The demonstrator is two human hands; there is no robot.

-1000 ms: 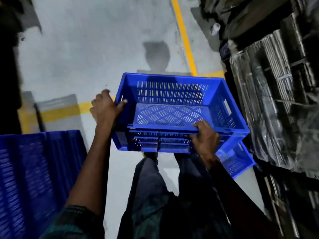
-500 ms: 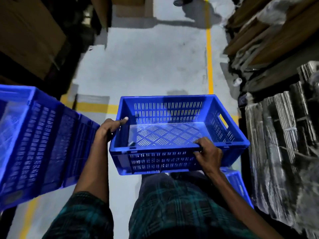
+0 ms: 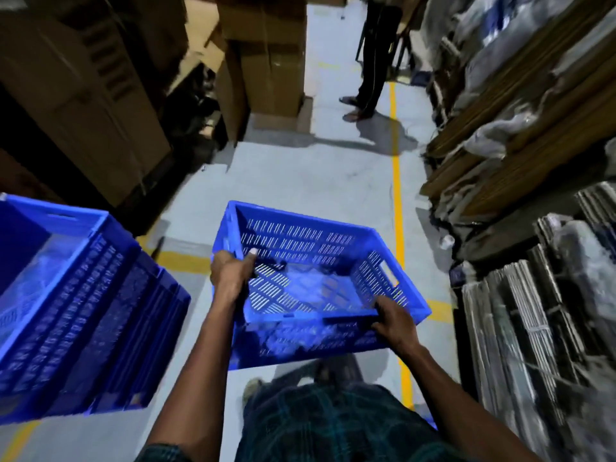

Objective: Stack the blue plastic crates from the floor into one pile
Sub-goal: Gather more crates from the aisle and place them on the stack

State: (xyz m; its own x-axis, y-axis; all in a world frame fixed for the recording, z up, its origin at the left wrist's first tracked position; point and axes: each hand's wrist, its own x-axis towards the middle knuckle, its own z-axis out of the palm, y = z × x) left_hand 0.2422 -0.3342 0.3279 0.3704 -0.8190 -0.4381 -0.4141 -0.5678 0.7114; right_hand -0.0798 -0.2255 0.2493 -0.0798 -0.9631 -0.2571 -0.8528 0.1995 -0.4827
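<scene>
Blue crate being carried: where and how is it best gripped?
Grip the blue crate by its top rim on opposite sides, from above, thumbs over the lip. The left hand does this on the left wall, the right hand at the near right corner. A handle slot in the right short wall suggests the end walls as a steadier hold.

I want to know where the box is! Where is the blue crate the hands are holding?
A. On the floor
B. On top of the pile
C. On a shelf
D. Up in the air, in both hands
D: the left hand and right hand grip the crate above the floor; the pile sits apart to the left.
</scene>
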